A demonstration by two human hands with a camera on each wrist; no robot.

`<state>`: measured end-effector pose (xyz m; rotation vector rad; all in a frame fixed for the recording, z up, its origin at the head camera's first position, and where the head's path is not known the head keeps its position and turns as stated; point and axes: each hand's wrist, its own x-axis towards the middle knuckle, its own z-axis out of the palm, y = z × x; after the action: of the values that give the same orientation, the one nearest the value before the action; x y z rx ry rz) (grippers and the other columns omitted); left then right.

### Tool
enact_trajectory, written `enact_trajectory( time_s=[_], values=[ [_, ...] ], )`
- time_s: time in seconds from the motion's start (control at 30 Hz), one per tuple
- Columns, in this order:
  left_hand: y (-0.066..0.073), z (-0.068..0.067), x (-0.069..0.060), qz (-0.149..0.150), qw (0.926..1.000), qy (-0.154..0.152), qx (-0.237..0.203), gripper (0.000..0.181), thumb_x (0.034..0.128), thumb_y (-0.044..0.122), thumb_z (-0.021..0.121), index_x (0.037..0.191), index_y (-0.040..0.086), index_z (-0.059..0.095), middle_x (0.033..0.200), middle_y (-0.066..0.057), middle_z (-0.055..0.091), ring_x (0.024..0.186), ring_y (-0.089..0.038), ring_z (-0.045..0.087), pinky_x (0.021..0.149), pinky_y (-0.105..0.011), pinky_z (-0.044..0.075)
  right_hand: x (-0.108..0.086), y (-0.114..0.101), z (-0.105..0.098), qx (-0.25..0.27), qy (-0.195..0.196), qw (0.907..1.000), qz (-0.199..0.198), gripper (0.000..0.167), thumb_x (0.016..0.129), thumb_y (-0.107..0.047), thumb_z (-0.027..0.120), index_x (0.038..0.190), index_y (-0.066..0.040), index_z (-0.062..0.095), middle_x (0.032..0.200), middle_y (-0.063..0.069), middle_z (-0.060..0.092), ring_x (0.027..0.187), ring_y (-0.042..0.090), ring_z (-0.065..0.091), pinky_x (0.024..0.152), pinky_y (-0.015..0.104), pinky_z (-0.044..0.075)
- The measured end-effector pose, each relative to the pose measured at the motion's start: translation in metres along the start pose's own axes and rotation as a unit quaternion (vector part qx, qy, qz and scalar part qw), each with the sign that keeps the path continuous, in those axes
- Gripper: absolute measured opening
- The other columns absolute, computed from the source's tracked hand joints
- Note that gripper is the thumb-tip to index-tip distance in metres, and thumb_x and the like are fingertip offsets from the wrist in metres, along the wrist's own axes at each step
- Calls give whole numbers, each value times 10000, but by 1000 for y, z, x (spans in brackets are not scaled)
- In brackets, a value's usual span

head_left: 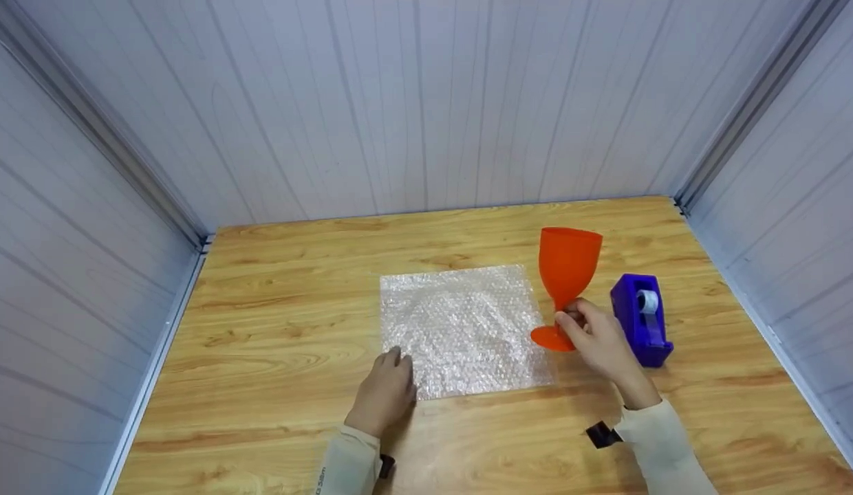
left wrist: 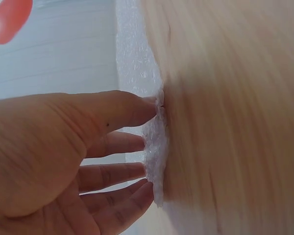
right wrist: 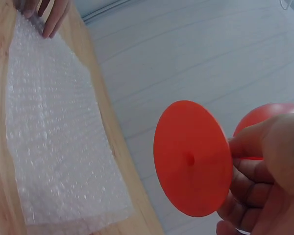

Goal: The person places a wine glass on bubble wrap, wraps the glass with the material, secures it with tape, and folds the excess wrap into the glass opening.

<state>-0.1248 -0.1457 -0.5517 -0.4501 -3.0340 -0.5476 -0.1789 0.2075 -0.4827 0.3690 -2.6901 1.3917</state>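
Observation:
An orange wine goblet [head_left: 569, 263] is held by its stem in my right hand [head_left: 598, 337], tilted slightly, its bowl up. The right wrist view shows the underside of its round base [right wrist: 192, 159] clear of the table, and my curled fingers behind that base. A square sheet of bubble wrap [head_left: 468, 330] lies flat on the table. My left hand [head_left: 386, 386] rests at the sheet's near left corner. In the left wrist view its fairly straight fingers [left wrist: 112, 174] touch the bubble wrap, with the thumb at the sheet's edge.
A blue tape dispenser [head_left: 636, 320] with a roll of clear tape stands on the wooden table [head_left: 282, 309], just right of my right hand. Pale panel walls [head_left: 413, 103] close in the table at the back and both sides.

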Motion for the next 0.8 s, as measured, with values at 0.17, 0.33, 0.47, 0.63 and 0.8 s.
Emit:
enact_trajectory(
  time_s=[0.17, 0.33, 0.47, 0.63, 0.8],
  values=[
    [7, 4, -1, 146, 9998, 104, 48, 312, 886, 75, 705, 1147, -82, 635, 1286, -322, 545, 1154, -471, 548, 921, -528, 528, -3, -1, 2, 183, -261, 9992, 231, 148, 1022, -167, 594, 985, -31, 638, 842, 35, 618, 731, 194, 541, 612, 253, 460],
    [15, 9, -1, 160, 9998, 5, 91, 335, 885, 101, 721, 1156, -76, 635, 1299, -311, 540, 1168, -463, 541, 933, -507, 527, -5, -4, 3, 244, -365, 9988, 211, 154, 1021, -178, 598, 968, -37, 630, 827, 25, 621, 735, 192, 561, 636, 254, 479],
    [23, 13, -1, 246, 9996, 50, 116, 343, 877, 112, 725, 1147, -81, 635, 1288, -314, 544, 1161, -460, 543, 957, -496, 514, -6, -6, 4, 351, -411, 9984, 177, 129, 1016, -145, 601, 961, -33, 631, 817, 35, 626, 728, 189, 571, 639, 249, 489],
    [34, 18, -2, 324, 9990, 89, 295, 364, 879, 138, 722, 1155, -80, 632, 1278, -305, 550, 1150, -443, 552, 944, -470, 527, -7, -8, 6, 434, -462, 9979, 125, 124, 1009, -142, 612, 965, -29, 634, 806, 19, 607, 707, 170, 547, 596, 241, 466],
    [45, 22, -3, 330, 9983, 94, 464, 369, 889, 155, 719, 1162, -76, 630, 1274, -289, 557, 1145, -418, 559, 910, -438, 550, -7, -8, 10, 525, -568, 9967, 236, 122, 1011, -134, 606, 989, -17, 634, 826, 33, 605, 697, 159, 521, 577, 236, 441]
  ],
)
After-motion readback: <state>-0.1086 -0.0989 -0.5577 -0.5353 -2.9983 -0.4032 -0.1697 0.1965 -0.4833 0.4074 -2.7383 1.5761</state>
